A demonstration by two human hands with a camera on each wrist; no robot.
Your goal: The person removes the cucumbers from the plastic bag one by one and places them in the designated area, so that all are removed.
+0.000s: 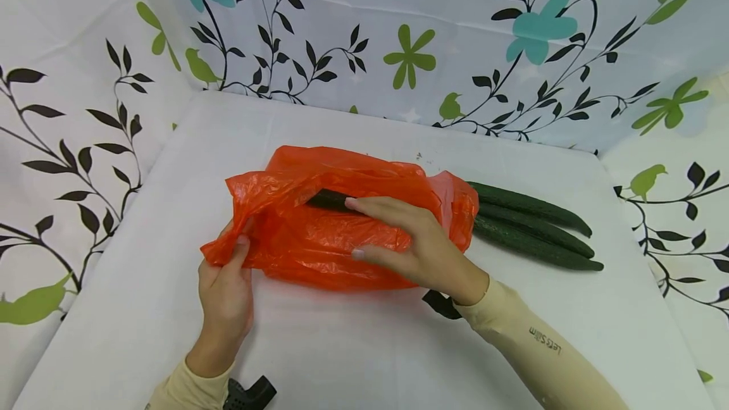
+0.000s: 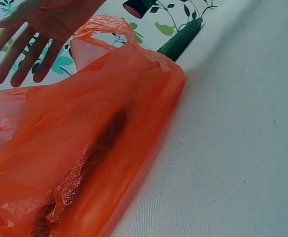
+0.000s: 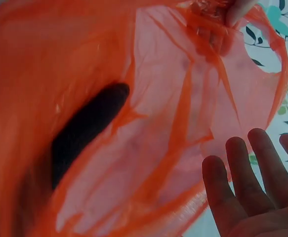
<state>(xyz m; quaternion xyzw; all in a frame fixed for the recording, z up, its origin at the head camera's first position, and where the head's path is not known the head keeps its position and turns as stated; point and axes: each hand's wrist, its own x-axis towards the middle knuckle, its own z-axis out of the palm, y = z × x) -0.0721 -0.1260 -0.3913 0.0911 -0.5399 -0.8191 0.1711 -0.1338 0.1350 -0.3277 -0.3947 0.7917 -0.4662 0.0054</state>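
An orange-red plastic bag (image 1: 330, 242) lies on the white-covered table with its mouth partly open. At the bag's left edge my left hand (image 1: 226, 296) pinches the thin plastic between thumb and fingers. One dark green cucumber (image 1: 327, 200) is inside; its tip shows through the mouth and also in the right wrist view, where the cucumber (image 3: 89, 128) lies against the plastic. My right hand (image 1: 427, 245) is over the bag with fingers extended and holds nothing; the left wrist view shows those fingers (image 2: 27, 54) spread. Three more cucumbers (image 1: 538, 228) lie at the right, their left ends hidden by the bag.
A white cloth covers the table (image 1: 342, 347). Behind it hangs a curtain (image 1: 364, 11) printed with leaves, birds and flowers. A black wrist device (image 1: 250, 393) shows near my left sleeve, and a dark strap piece (image 1: 441, 304) by my right wrist.
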